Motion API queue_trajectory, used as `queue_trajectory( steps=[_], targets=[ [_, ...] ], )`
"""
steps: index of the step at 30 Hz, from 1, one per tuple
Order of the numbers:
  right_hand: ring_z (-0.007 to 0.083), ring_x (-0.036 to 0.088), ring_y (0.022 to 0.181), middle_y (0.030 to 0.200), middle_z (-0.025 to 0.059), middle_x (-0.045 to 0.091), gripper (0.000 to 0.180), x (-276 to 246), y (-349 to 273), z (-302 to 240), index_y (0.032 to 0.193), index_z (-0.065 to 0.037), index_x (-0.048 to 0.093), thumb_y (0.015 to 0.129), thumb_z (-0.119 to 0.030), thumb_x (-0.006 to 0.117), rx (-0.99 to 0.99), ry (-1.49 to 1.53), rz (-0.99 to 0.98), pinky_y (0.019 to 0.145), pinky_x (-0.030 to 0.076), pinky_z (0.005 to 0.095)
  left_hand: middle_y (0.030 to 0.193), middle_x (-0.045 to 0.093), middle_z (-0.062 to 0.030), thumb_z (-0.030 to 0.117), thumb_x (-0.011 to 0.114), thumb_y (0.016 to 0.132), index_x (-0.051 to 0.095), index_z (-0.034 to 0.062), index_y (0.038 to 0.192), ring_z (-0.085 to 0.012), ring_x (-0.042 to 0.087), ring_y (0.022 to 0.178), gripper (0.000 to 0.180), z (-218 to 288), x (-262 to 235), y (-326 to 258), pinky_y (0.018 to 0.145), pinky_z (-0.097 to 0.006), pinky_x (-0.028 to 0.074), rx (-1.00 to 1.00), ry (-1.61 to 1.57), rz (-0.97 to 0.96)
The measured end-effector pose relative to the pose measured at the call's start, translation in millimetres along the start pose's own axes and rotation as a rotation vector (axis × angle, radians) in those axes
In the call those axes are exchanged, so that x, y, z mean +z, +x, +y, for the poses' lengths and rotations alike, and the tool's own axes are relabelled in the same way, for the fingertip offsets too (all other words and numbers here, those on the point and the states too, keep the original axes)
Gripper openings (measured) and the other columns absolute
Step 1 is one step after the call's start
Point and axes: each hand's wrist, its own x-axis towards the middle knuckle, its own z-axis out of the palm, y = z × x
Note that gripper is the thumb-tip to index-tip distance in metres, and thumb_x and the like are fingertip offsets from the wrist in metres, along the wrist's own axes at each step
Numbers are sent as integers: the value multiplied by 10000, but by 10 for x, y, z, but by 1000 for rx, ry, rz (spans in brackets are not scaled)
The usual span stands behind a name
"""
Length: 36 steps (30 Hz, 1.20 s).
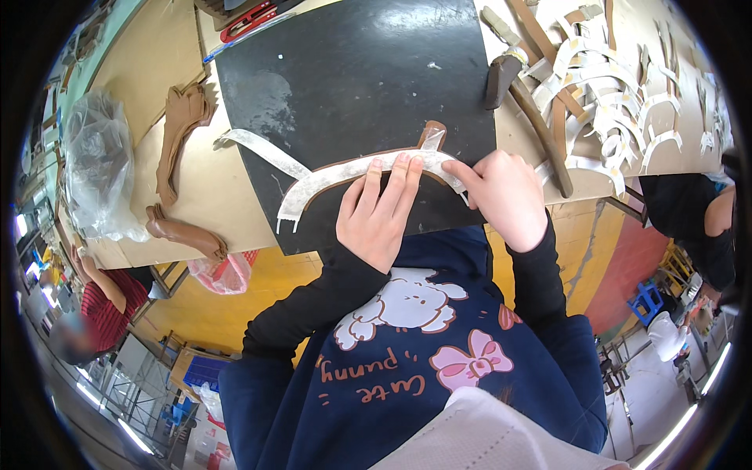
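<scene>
Brown lettering (395,386); left hand (377,211) on strip (337,173)

Head-worn fisheye looks down at nearby bench (227,184); rim perhaps unclear.

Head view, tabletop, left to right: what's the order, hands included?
Crumpled clear plastic bag → upper stack of curved brown strips → slim red object at the far edge → bare left hand → bare right hand → heap of white curved strips

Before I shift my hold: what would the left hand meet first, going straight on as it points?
Beyond the white-faced strip under its fingers, the left hand would probably meet the short brown tab with its index finger; the others seem headed over the black board. Height is hard to judge.
</scene>
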Motion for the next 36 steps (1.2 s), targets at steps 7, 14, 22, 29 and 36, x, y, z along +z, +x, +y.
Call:
queue_trajectory(
  steps=[7, 14, 22, 29, 36],
  targets=[
    [321, 653, 522, 525, 134, 608, 514, -43, -132, 32, 628, -52, 708, 880, -499, 698, -77, -171, 203, 519, 513, 388, 1333, 621, 46, 134, 567, 878, 626, 183, 1357, -162, 599, 1159, 485, 4, 39, 38, 1028, -349, 398, -54, 30, 49],
    [314, 649, 1013, 1109, 139, 669, 266, 143, -127, -49, 1109, -53, 712, 844, -53, 735, -717, 298, 424, 839, 529, 382, 1344, 608, 65, 142, 551, 896, 618, 200, 1369, -143, 584, 1192, 482, 13, 54, 12, 1064, -371, 360, -79, 24, 46],
    [263, 511, 1347, 1391, 26, 611, 396, 567, -58, 28, 1302, -126, 665, 907, -105, 674, -592, 8, 588, 1153, 309, 450, 1427, 541, 37, 193, 559, 893, 579, 181, 1412, -160, 528, 1257, 519, 16, 100, -34, 1075, -404, 361, -65, 22, 22],
    [207, 434, 1415, 1483, -50, 525, 442, 653, -133, -113, 1393, -173, 604, 953, -211, 624, -432, -317, 622, 1216, 158, 479, 1217, 650, 17, 149, 678, 838, 681, 157, 1259, -182, 608, 1070, 422, -224, 108, 120, 954, -358, 436, -23, -308, 153],
    [325, 462, 1379, 1389, 52, 579, 423, 441, -50, 68, 1340, -114, 630, 918, -124, 664, -592, 165, 526, 1179, 259, 522, 1039, 657, 13, 174, 715, 815, 706, 93, 1099, -172, 628, 934, 295, -522, 144, 334, 808, -326, 505, 216, -354, 248]
  ],
)
